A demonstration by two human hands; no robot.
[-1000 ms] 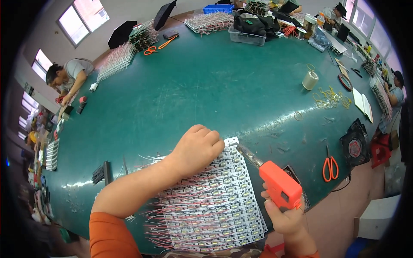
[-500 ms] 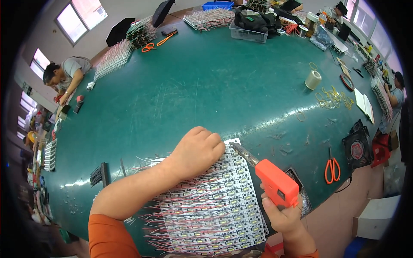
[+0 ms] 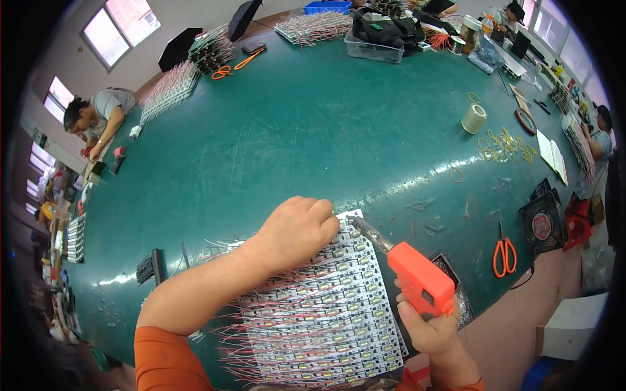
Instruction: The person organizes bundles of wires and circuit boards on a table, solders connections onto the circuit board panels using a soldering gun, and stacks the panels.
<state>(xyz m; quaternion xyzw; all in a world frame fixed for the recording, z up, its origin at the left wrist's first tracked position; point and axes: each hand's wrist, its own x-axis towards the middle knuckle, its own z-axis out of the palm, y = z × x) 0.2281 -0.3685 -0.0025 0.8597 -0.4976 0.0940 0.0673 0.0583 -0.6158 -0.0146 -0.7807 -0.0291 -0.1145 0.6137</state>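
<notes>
A white panel of circuit boards lies before me, with many rows of small parts and red and white wires fanning out on its left side. In my right hand is a red-handled soldering gun, its dark metal tip slanting up-left to the panel's top right corner. Over the panel's top edge my left hand is closed, fingers curled under next to the tip. Whatever those fingers pinch is hidden behind the knuckles.
Orange-handled scissors and a black fan are on the right, with yellow rubber bands and a tape roll beyond. A dark tray sits beside my right hand. Dark strips lie left. Other people work around the table.
My left hand has shifted very slightly down and left. The soldering gun stays almost in place with its tip at the panel's corner.
</notes>
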